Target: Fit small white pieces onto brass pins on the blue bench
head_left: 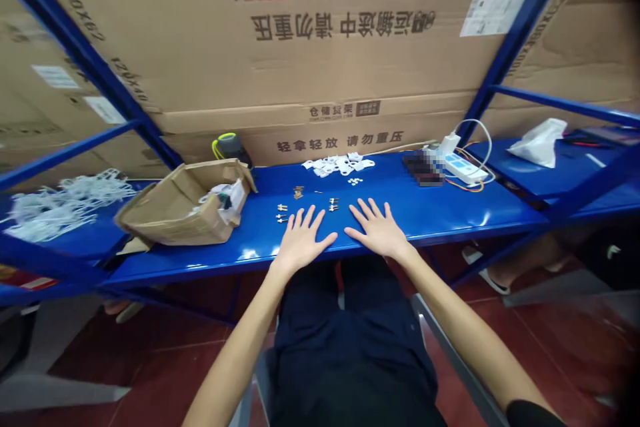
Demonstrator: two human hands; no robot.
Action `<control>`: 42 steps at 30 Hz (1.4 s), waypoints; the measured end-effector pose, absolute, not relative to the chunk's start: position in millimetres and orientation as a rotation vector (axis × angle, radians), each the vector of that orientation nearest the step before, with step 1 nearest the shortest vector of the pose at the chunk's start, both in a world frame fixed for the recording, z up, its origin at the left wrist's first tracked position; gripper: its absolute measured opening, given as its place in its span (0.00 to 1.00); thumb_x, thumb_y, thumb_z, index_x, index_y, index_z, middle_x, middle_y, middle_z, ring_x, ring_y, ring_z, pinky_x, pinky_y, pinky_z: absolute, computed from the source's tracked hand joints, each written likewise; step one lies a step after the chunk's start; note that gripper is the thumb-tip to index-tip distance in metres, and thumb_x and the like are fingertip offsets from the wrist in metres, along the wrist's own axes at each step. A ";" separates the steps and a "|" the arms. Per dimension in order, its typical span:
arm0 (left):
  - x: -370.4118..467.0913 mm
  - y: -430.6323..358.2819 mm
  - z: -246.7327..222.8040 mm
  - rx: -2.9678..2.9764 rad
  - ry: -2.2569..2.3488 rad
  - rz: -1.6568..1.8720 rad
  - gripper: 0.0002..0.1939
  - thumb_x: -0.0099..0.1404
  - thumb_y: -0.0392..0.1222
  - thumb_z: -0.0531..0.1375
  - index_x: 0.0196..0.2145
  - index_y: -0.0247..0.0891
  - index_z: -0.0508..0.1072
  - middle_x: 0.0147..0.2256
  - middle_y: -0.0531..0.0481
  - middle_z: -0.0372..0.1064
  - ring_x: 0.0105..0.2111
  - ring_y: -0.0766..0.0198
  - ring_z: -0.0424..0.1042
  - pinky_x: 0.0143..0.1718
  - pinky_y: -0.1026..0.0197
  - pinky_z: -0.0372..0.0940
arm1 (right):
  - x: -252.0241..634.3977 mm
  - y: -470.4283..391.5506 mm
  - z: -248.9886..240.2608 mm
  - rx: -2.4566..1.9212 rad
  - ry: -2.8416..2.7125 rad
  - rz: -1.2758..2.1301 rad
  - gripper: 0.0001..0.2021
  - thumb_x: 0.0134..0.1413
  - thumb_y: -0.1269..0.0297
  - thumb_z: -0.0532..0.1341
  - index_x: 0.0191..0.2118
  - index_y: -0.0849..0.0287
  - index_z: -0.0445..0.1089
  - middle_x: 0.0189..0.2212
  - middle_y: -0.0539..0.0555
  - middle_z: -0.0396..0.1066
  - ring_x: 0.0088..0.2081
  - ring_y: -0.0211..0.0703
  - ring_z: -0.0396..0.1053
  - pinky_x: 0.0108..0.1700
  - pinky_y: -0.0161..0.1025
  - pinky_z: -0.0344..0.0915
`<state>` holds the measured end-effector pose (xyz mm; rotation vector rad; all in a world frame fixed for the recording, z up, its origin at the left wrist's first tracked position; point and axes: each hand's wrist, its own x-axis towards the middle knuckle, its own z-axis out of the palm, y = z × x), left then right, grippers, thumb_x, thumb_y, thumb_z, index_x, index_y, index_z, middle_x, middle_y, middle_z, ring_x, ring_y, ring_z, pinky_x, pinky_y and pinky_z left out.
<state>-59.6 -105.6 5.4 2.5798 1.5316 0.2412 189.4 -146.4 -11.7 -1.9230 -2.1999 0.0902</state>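
Observation:
My left hand [300,242] lies flat on the blue tabletop [270,180] with its fingers spread, holding nothing. Flat beside it, my right hand [377,230] also has its fingers apart and grips nothing. Just beyond the left fingertips is a group of small metal-and-white parts [282,213]. A similar group of small parts [333,205] sits between the two hands, slightly farther back. Small brass-coloured pieces [299,192] lie behind these, with tiny white pieces [355,181] to their right. Farther back rests a pile of flat white pieces [337,165].
An open cardboard box [175,213] with bagged items stands on the left. At the right are a white power strip [465,168] with cables and a pixelated dark object [423,168]. Large cardboard panels [320,73] close off the back. Blue frame posts [520,27] flank the table.

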 end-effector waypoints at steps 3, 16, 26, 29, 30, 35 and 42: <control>-60.1 -102.4 1.7 2.605 1.550 0.316 0.44 0.73 0.73 0.51 0.77 0.49 0.58 0.78 0.49 0.45 0.78 0.41 0.44 0.78 0.37 0.42 | 189.1 -149.4 -9.0 -1.905 -2.180 0.089 0.42 0.71 0.30 0.44 0.79 0.50 0.55 0.79 0.58 0.45 0.80 0.67 0.39 0.76 0.75 0.37; -59.8 -110.5 0.0 2.573 1.543 0.442 0.42 0.74 0.74 0.51 0.75 0.48 0.62 0.77 0.49 0.50 0.78 0.42 0.46 0.78 0.37 0.44 | 190.5 -157.0 -7.3 -1.756 -2.122 -0.169 0.26 0.77 0.48 0.50 0.67 0.56 0.72 0.68 0.62 0.70 0.68 0.62 0.64 0.69 0.61 0.57; -61.4 -108.8 -4.8 2.431 1.488 0.665 0.39 0.80 0.66 0.46 0.76 0.39 0.58 0.77 0.42 0.51 0.78 0.46 0.47 0.79 0.38 0.44 | 174.6 -122.5 -7.1 -1.819 -2.153 0.164 0.47 0.73 0.36 0.48 0.81 0.67 0.40 0.80 0.67 0.36 0.80 0.58 0.40 0.78 0.62 0.42; -64.6 -107.0 -7.0 2.310 1.455 0.941 0.38 0.81 0.63 0.44 0.78 0.37 0.53 0.77 0.39 0.48 0.79 0.48 0.44 0.78 0.39 0.46 | 143.4 -102.5 -2.7 -1.812 -2.221 0.265 0.46 0.74 0.37 0.45 0.81 0.70 0.39 0.80 0.66 0.33 0.81 0.56 0.35 0.79 0.61 0.35; -66.1 -106.4 -7.6 2.277 1.436 1.042 0.37 0.81 0.62 0.45 0.78 0.38 0.52 0.78 0.38 0.47 0.79 0.48 0.43 0.78 0.39 0.46 | 131.2 -97.4 -2.4 -1.809 -2.234 0.289 0.45 0.75 0.38 0.43 0.81 0.69 0.40 0.80 0.66 0.34 0.81 0.56 0.35 0.79 0.62 0.32; -73.2 -104.6 -8.8 2.109 1.383 1.498 0.31 0.82 0.59 0.47 0.74 0.42 0.57 0.77 0.38 0.48 0.78 0.49 0.45 0.78 0.38 0.47 | 72.5 -85.7 -9.7 -1.524 -2.328 0.343 0.37 0.76 0.47 0.46 0.81 0.61 0.45 0.80 0.65 0.38 0.80 0.61 0.38 0.77 0.72 0.30; -80.2 -96.1 -2.0 2.142 1.426 1.555 0.26 0.82 0.52 0.50 0.71 0.41 0.62 0.75 0.38 0.54 0.76 0.50 0.50 0.76 0.41 0.50 | 54.7 -74.8 -7.1 -1.284 -2.349 0.266 0.35 0.73 0.53 0.53 0.81 0.48 0.46 0.80 0.52 0.43 0.79 0.50 0.47 0.77 0.52 0.51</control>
